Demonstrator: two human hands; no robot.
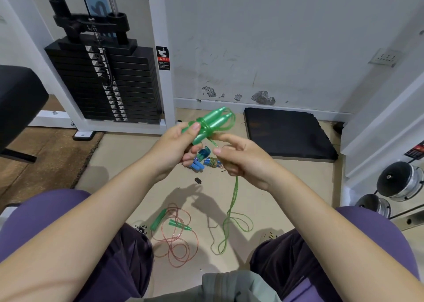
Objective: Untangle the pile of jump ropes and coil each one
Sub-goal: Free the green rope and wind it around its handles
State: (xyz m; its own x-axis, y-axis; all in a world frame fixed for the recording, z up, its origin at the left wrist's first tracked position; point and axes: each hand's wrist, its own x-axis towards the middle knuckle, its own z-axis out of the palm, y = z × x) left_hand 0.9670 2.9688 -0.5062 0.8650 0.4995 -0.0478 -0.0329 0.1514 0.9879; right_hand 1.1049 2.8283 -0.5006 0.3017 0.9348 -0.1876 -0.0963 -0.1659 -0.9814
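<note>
1. Jump ropes: the green rope [230, 212] trails from the hands to loose loops on the floor [128, 155] between the knees; a red rope [176, 242] with green handles lies loose just beside it.
2. Weight stack [103, 81] and black mat [289, 134] line the floor's far edge by the wall; bare floor lies between them.
3. Left hand [174, 145] grips the paired green handles [210, 125], cord wound around them.
4. Right hand [241, 159] pinches the green cord.
5. Two coiled blue-handled ropes [206, 159] lie beneath the hands.
</note>
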